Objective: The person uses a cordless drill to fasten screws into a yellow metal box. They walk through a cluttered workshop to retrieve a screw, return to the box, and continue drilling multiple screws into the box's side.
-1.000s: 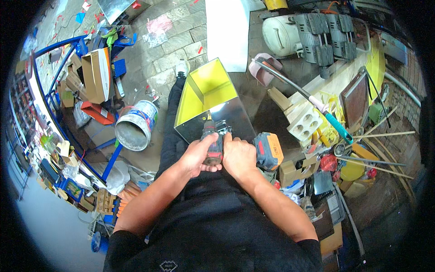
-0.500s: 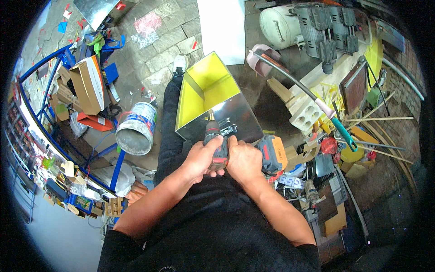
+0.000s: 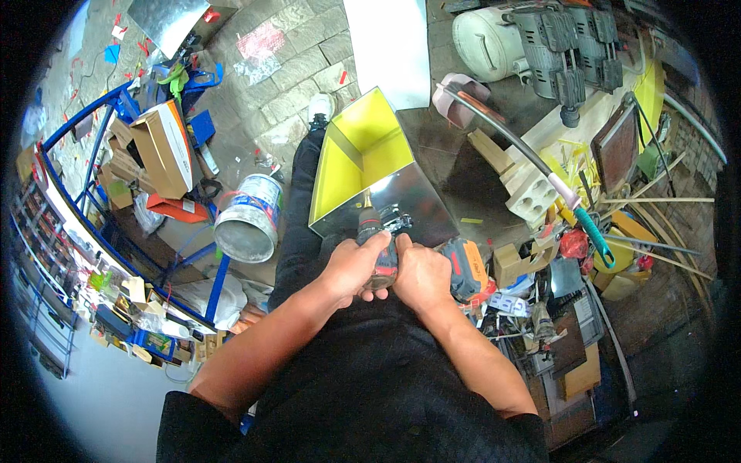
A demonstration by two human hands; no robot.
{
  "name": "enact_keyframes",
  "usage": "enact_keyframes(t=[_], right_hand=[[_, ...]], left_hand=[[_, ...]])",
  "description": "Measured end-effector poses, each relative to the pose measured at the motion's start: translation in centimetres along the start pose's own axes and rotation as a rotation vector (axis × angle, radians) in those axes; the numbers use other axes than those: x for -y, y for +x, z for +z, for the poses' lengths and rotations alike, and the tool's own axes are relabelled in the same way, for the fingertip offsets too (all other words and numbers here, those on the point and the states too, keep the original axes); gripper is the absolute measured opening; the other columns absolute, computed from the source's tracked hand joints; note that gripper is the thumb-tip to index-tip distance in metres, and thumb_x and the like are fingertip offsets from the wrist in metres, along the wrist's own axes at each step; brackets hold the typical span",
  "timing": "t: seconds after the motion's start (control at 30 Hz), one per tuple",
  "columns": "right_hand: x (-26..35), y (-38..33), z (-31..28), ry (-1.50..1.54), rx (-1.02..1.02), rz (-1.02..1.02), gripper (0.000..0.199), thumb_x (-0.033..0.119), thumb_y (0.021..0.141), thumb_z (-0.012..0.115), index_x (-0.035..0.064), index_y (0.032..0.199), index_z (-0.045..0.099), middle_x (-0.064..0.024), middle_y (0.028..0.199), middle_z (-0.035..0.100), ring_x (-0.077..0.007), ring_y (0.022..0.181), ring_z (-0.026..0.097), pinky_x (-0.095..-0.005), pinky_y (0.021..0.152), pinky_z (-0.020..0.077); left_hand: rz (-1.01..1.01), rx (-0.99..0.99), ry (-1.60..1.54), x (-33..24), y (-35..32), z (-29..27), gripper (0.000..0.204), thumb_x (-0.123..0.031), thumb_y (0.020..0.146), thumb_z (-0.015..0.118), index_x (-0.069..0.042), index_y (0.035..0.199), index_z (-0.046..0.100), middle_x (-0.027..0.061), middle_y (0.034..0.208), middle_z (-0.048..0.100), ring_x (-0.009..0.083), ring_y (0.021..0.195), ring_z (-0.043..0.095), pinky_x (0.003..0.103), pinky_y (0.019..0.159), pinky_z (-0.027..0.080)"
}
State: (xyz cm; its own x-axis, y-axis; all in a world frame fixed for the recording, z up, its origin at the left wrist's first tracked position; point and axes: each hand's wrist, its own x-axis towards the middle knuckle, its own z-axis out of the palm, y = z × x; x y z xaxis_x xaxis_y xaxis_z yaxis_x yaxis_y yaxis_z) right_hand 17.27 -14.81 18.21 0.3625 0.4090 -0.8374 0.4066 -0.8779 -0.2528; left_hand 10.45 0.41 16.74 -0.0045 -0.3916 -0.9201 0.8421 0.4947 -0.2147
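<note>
A cordless drill (image 3: pixel 370 222) is held in both hands, its bit pointing away from me at a metal box (image 3: pixel 426 207). The box has a yellow inside and a shiny outer wall. The bit's tip meets that wall close below its rim; whether it has gone in I cannot tell. My left hand (image 3: pixel 347 268) is closed around the drill's body, thumb on top. On the right, my right hand (image 3: pixel 423 274) is closed on the handle, next to the orange and black battery (image 3: pixel 468 268). The trigger is hidden under my fingers.
A paint bucket (image 3: pixel 245 231) lies tilted left of my leg, beside a blue metal frame (image 3: pixel 220 287) with cardboard boxes. An air compressor (image 3: pixel 488 45) stands far right. A green-handled tool (image 3: pixel 593 235) lies over timber and scrap. A white sheet (image 3: pixel 392 54) lies ahead.
The whole scene has shifted slightly to the right in the picture as the view moved. Both hands keep their grip on the drill, its bit at the same part of the box wall.
</note>
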Motion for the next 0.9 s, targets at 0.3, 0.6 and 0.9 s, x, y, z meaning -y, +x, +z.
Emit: enact_keyframes(t=[0.3, 0.6, 0.9], right_hand=[[-0.1, -0.1, -0.3, 0.073, -0.013, 0.048, 0.015, 0.018, 0.092, 0.063, 0.005, 0.097, 0.06, -0.0216, 0.081, 0.074, -0.041, 0.075, 0.075, -0.0522, 0.065, 0.0595], [-0.5, -0.2, 0.6, 0.122, -0.037, 0.034, 0.015, 0.017, 0.089, 0.065, 0.0042, 0.095, 0.06, -0.0213, 0.08, 0.074, -0.0407, 0.073, 0.075, -0.0517, 0.064, 0.0598], [-0.3, -0.1, 0.9, 0.138, -0.013, 0.075, 0.017, 0.018, 0.09, 0.066, 0.0043, 0.097, 0.06, -0.022, 0.083, 0.075, -0.0406, 0.075, 0.076, -0.0513, 0.066, 0.0607]], left_hand=[[-0.029, -0.093, 0.101, -1.6, 0.1, 1.1, 0.062, -0.053, 0.104, 0.058, 0.006, 0.087, 0.07, 0.015, 0.067, 0.071, 0.0216, 0.047, 0.067, 0.032, 0.036, 0.045], [-0.056, -0.124, 0.16, -1.8, 0.2, 1.4, 0.057, -0.052, 0.105, 0.056, 0.002, 0.092, 0.069, 0.0134, 0.07, 0.071, 0.0222, 0.047, 0.067, 0.031, 0.034, 0.04], [-0.041, -0.097, 0.213, -2.4, 0.5, 1.1, 0.056, -0.052, 0.106, 0.056, 0.002, 0.093, 0.069, 0.0128, 0.07, 0.071, 0.0227, 0.047, 0.066, 0.031, 0.034, 0.04]])
